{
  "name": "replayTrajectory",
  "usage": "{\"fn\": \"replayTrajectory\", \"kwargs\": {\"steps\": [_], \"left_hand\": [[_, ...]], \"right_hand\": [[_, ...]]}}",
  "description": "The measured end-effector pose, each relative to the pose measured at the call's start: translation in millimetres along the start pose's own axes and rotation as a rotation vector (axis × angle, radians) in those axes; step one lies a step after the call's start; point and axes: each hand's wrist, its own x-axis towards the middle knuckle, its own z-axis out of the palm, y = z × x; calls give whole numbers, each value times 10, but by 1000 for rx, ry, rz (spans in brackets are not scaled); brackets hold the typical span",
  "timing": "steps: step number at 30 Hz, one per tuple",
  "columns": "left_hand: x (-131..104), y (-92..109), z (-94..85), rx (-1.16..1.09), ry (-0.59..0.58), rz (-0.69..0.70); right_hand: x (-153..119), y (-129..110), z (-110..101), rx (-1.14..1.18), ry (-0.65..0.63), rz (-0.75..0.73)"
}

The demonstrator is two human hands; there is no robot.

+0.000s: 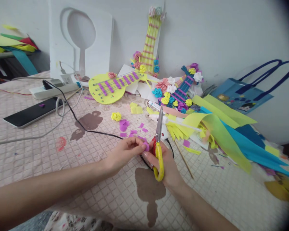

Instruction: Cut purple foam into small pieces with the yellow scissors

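Observation:
My left hand (130,150) pinches a small purple piece of paper (146,147) between thumb and fingers. Close beside it, my right hand (165,162) is closed around scissors (159,128) with yellow and red handles, their blades pointing up and away from me. The right fingertips are near the purple piece; whether they touch it I cannot tell. More purple paper scraps (124,125) lie just beyond my hands, along with a yellow paper flower (116,116). A white glue gun (162,131) rests partly behind the scissors.
A yellow paper guitar (107,91) and a blue flower-trimmed one (183,88) stand at the back. Crepe paper strips (216,131) and a blue bag (243,94) are right. Left are a tablet-like device (33,112), a power strip (54,90) and cables. A wooden stick (184,160) lies right.

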Motion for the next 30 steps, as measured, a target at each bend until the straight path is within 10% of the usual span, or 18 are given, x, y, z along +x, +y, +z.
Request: {"fn": "replayTrajectory", "kwargs": {"steps": [30], "left_hand": [[67, 116, -133, -25, 52, -31]], "right_hand": [[-31, -131, -135, -174, -72, 92]]}}
